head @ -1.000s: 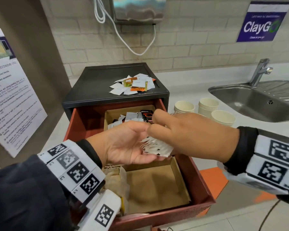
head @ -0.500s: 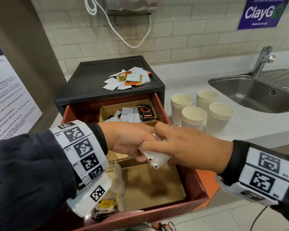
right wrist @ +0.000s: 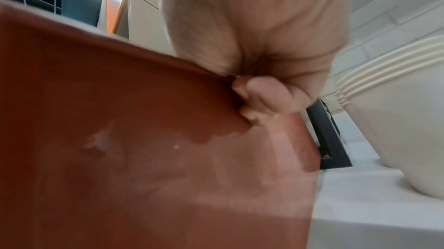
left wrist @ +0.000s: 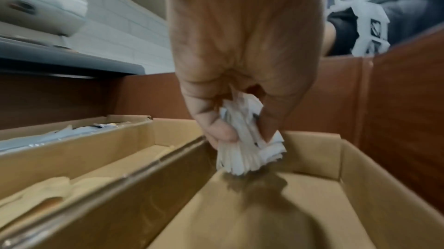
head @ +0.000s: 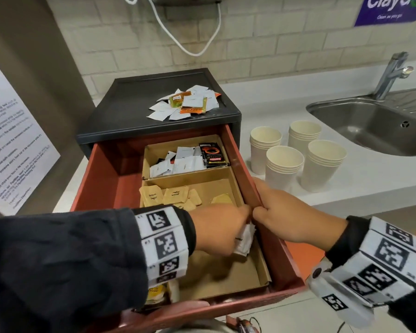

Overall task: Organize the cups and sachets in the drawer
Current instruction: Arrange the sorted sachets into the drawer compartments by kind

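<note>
Now my left hand (head: 220, 230) alone pinches the white sachets (left wrist: 250, 150), lowered into the front box (head: 262, 267); right hand (head: 291, 219) grips the drawer (head: 277, 255) wall.

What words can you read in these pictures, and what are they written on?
"ClayGo", top cut off: purple wall sign.
"Clean as you go": same sign.
"Brown Sugar": tan sachet in the drawer.
"KOPIKO": black sachet, upside down.
Wall poster, white sachets: too small or blurred.

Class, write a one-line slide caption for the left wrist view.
Left hand lowers a bundle of white sachets into the empty cardboard tray of the red drawer.
</note>
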The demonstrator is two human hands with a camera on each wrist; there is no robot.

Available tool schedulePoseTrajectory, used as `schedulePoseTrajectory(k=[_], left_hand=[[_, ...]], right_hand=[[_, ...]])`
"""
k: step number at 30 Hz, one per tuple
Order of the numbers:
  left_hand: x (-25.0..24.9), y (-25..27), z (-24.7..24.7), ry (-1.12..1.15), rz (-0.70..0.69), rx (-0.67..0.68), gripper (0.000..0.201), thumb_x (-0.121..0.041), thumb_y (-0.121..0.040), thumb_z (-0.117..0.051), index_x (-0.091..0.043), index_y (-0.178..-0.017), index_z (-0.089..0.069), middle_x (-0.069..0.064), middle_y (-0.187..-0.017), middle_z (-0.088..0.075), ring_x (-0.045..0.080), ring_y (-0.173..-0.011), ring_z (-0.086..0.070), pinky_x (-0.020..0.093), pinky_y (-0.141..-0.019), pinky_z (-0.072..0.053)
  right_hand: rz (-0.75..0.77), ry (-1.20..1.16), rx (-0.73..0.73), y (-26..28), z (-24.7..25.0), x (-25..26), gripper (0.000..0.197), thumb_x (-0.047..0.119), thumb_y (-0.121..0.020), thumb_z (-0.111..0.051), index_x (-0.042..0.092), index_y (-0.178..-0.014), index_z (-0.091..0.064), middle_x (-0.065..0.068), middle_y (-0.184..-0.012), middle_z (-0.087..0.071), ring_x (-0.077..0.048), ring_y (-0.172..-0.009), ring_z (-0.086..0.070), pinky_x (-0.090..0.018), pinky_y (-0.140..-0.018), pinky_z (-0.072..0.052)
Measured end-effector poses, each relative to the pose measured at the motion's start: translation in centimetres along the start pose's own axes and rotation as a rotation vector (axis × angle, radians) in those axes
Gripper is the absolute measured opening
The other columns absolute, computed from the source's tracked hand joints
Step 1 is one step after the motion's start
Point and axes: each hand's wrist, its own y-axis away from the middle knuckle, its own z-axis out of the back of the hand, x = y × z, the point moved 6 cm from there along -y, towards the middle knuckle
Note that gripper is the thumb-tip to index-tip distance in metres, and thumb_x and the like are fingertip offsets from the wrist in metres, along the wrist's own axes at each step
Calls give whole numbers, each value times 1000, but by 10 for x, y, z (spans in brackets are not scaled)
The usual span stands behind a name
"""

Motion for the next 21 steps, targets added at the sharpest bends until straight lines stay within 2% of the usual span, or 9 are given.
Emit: schedulePoseTrajectory(k=[2,4,5,7,9,11,13,18,21], left_hand=[[-3,-5,-10,-49,25,13,34,-10,-88,-55,-8,-119,-41,1,-74,-41,18,-63,-43,22,-46,-32],[-2,-7,-15,-67,57,1,33,-10,-88,-54,-7,-120,-42,2,-74,-44,18,-60,-42,22,-43,-28],[0,-9,-16,-67,76,-16,33,-10,-88,-54,-7,-119,-44,5,-80,-50,19,-64,-45,23,-45,-30],[3,-8,-15,-69,120,-54,34,-16,-86,-59,-11,-116,-46,7,-92,-57,22,-72,-52,29,-54,-44],[5,-5,-13,-101,160,-91,47,-29,-78,-68,-14,-115,-44,5,-97,-56,22,-76,-54,34,-65,-52],[8,-2,-12,-115,211,-84,68,-40,-66,-79,-16,-117,-40,5,-103,-51,22,-81,-55,35,-67,-52],[13,1,-9,-92,282,-72,77,-46,-61,-82,-16,-116,-37,4,-105,-49,22,-83,-54,34,-66,-50],[25,9,-8,-30,392,-41,73,-40,-63,-83,-17,-109,-33,1,-87,-46,20,-72,-51,31,-58,-44],[19,13,-9,-62,393,-41,70,-42,-67,-80,-16,-111,-34,2,-88,-47,20,-74,-51,31,-61,-47]], right_hand=[[10,-19,-20,2,1,1,49,9,-89,-45,20,-134,-31,6,-74,-52,-11,-67,-51,-25,-64,-42],[11,-44,-45,3,2,1,50,8,-89,-45,22,-135,-31,9,-71,-50,-6,-63,-47,-20,-60,-39],[12,-58,-55,4,1,1,50,8,-89,-44,23,-135,-32,9,-72,-51,-6,-64,-47,-21,-61,-40],[19,-79,-60,4,1,0,50,8,-88,-44,23,-134,-33,5,-77,-55,-10,-67,-51,-26,-67,-44],[8,-83,-54,4,0,0,51,8,-88,-44,24,-135,-32,-3,-81,-59,-16,-68,-53,-32,-69,-46],[-1,-82,-55,4,0,-1,53,9,-87,-44,25,-136,-31,-10,-87,-62,-22,-74,-57,-36,-73,-49],[2,-86,-56,4,-1,0,55,9,-87,-44,26,-138,-30,-13,-95,-64,-27,-83,-59,-42,-78,-50],[5,-114,-40,5,-1,2,58,22,-80,-41,29,-137,-30,-12,-94,-63,-28,-82,-60,-43,-77,-51],[-1,-103,-43,4,-1,0,53,15,-85,-42,27,-135,-32,-12,-91,-62,-29,-80,-58,-43,-76,-51]])
